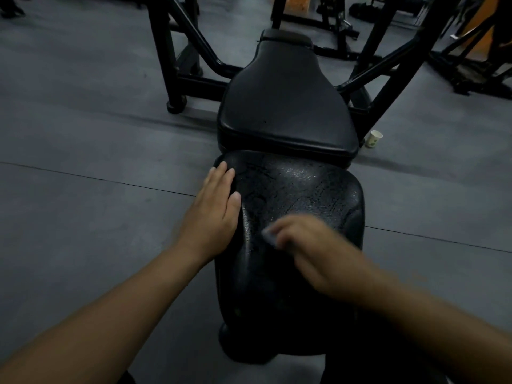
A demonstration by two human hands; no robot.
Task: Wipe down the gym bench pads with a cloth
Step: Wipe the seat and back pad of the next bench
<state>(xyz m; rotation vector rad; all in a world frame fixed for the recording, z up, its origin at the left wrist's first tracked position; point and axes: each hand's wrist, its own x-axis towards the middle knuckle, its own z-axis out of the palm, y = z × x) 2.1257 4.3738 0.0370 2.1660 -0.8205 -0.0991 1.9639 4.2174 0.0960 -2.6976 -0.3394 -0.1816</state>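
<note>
2 pads on this black frame (177, 65): the smooth back pad (282, 101) beyond looks dry, while the cracked seat pad (304, 189) glistens. Left hand (216, 206) lies flat, fingers straight, on the seat's left edge, likely bracing. Right hand (302, 245), blurred, curls round a pale cloth (267, 236) mid-seat, scrubbing, I'd say. Paper cup (374, 138) stands on the floor (83, 120).

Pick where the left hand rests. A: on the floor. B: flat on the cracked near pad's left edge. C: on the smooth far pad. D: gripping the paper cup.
B: the left hand lies with straight fingers on the left edge of the cracked near pad.
</note>
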